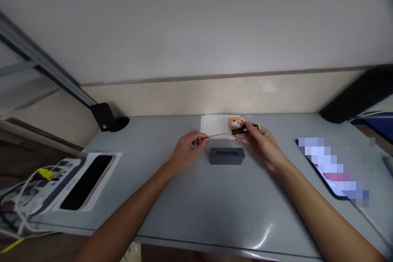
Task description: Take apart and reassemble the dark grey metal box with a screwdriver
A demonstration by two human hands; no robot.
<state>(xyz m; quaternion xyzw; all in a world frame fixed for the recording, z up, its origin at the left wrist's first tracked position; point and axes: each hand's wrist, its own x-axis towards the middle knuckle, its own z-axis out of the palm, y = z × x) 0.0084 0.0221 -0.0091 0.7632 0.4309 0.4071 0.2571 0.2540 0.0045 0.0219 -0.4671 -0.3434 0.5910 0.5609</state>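
Note:
A screwdriver with a black and yellow handle lies level in the air, its thin metal shaft pointing left. My right hand is closed round the handle. At the other end my left hand pinches the tip of the shaft between thumb and fingers; whether a screw is there is too small to tell. Just below the shaft, a dark grey box with a row of slots stands on the grey desk. Behind the screwdriver are white paper and an orange and white animal-faced item, partly hidden by my right fingers.
On the left, a black phone lies on a white sheet beside a power strip with tangled cables. A lit phone, partly blurred out, lies at the right with a cable. A black cylinder leans at the back right, near the wall.

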